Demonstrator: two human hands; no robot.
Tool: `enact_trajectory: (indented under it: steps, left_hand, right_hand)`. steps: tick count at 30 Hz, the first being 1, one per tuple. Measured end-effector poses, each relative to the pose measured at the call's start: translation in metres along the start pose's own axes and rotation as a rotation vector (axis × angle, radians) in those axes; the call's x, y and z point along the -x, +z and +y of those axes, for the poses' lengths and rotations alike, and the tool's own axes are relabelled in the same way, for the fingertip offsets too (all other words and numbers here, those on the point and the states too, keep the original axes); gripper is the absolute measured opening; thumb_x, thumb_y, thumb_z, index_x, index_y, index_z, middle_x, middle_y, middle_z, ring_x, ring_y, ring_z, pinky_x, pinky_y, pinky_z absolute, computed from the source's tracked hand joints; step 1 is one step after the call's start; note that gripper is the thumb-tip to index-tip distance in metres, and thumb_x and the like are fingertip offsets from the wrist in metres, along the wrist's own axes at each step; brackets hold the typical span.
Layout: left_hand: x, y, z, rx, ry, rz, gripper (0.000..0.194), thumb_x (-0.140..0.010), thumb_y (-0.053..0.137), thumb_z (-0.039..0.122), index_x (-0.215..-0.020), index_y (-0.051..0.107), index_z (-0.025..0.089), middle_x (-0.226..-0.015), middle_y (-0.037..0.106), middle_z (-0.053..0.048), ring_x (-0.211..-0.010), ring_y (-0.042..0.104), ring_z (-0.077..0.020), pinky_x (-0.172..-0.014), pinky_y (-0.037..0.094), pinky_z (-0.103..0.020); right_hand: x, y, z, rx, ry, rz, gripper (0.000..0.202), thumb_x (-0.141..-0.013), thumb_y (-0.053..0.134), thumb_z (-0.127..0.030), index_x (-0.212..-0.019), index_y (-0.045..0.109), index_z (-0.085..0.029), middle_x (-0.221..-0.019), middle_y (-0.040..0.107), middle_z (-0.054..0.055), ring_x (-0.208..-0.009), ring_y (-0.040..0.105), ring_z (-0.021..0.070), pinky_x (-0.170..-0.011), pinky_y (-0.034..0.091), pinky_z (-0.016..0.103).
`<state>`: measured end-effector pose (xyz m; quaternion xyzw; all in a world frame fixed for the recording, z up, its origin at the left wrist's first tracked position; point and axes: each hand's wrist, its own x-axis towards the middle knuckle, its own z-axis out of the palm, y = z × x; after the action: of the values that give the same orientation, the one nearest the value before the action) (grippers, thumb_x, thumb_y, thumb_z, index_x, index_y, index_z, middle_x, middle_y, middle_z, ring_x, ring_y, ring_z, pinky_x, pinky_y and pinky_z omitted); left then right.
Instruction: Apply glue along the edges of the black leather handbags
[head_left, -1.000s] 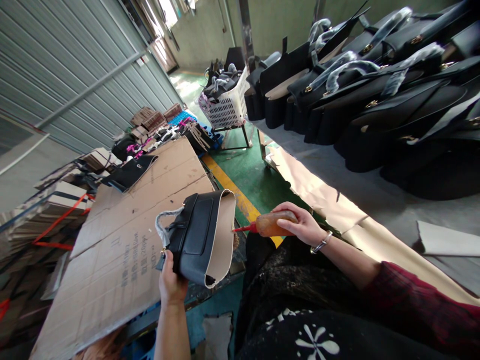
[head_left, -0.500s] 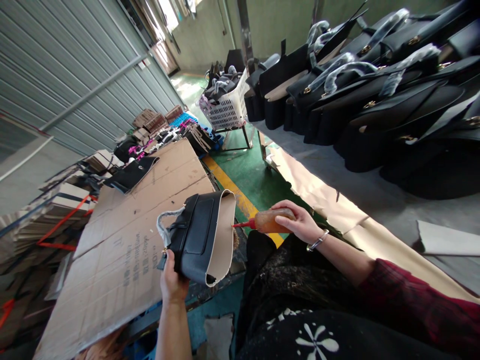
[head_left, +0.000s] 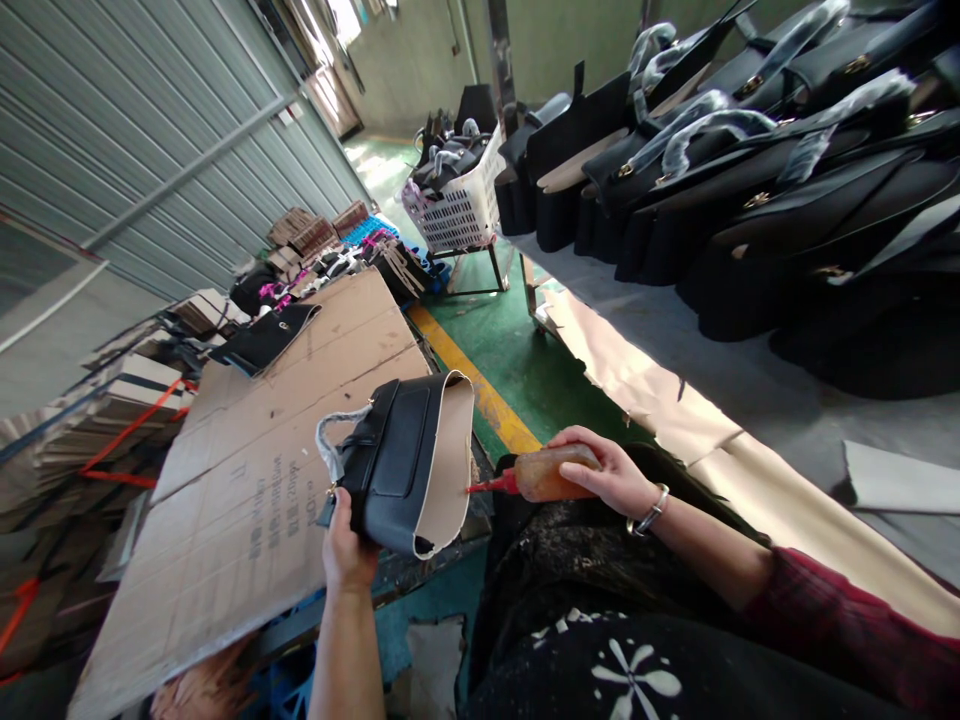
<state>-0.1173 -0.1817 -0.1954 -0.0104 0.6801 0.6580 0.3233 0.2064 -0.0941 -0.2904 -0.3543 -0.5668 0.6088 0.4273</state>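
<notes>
A black handbag [head_left: 401,455] lies tilted over the near edge of the cardboard-covered table, its beige open side facing right. Its handle is wrapped in clear plastic. My left hand [head_left: 349,550] grips the bag's lower left end, thumb on top and the other fingers hidden beneath. In my right hand [head_left: 600,470] is a squeeze bottle [head_left: 551,474] with amber contents and a red nozzle. The nozzle tip is at the beige edge of the bag's opening, toward its lower right.
A flat black piece [head_left: 266,340] lies on the cardboard [head_left: 300,400]. Stacked materials line the left and far end. Many black bags [head_left: 750,220] stand on the grey table at right. Behind is a white basket [head_left: 457,212] of bags.
My right hand and the bottle have moved down and slightly right, bringing the nozzle lower along the opening's edge. The bag has shifted up slightly in my left hand.
</notes>
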Motion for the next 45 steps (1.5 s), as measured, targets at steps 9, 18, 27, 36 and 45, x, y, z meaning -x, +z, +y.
enact_trajectory:
  steps: [9,18,27,36,45]
  left_hand:
    - [-0.003,-0.003,-0.003,0.009,-0.001,-0.010,0.034,-0.094,0.054,0.026,-0.125,0.064,0.017,-0.085,0.074,-0.003,-0.068,0.070,-0.0135,-0.085,0.056,-0.030]
    - [-0.001,-0.002,-0.003,0.050,0.019,-0.017,0.030,-0.094,0.054,0.026,-0.118,0.068,0.013,-0.087,0.074,-0.005,-0.070,0.070,-0.0137,-0.085,0.056,-0.029]
    - [-0.008,-0.008,-0.006,0.008,0.029,-0.025,0.034,-0.093,0.057,0.029,-0.125,0.065,0.020,-0.100,0.073,-0.004,-0.074,0.070,-0.0138,-0.089,0.054,-0.032]
    - [-0.007,-0.007,-0.006,-0.004,0.041,0.002,0.033,-0.092,0.059,0.031,-0.123,0.066,0.021,-0.109,0.071,-0.005,-0.093,0.069,-0.0171,-0.090,0.054,-0.031]
    - [-0.006,-0.006,-0.009,0.007,0.037,0.019,0.032,-0.091,0.059,0.034,-0.119,0.068,0.020,-0.121,0.068,-0.007,-0.110,0.064,-0.0217,-0.094,0.053,-0.035]
  right_hand:
    - [0.015,0.006,-0.004,0.034,-0.048,-0.060,0.037,-0.081,0.068,-0.054,-0.097,0.066,-0.021,-0.091,0.069,0.006,-0.081,0.067,0.0228,-0.072,0.056,0.032]
    - [-0.002,-0.007,-0.008,0.200,-0.181,0.081,0.028,-0.084,0.067,-0.045,-0.100,0.064,-0.022,-0.090,0.068,0.006,-0.079,0.065,0.0231,-0.069,0.054,0.033]
    - [-0.005,-0.002,-0.003,0.146,-0.165,0.066,0.027,-0.083,0.069,-0.044,-0.098,0.066,-0.022,-0.089,0.068,0.005,-0.079,0.065,0.0213,-0.071,0.053,0.031]
    - [0.022,0.008,0.002,-0.021,-0.016,0.013,0.028,-0.079,0.073,-0.044,-0.097,0.068,-0.023,-0.093,0.070,0.005,-0.084,0.067,0.0218,-0.075,0.054,0.030]
    - [0.040,0.022,-0.002,-0.197,0.164,-0.022,0.037,-0.074,0.077,-0.051,-0.095,0.068,-0.022,-0.091,0.071,0.004,-0.079,0.065,0.0196,-0.072,0.052,0.028]
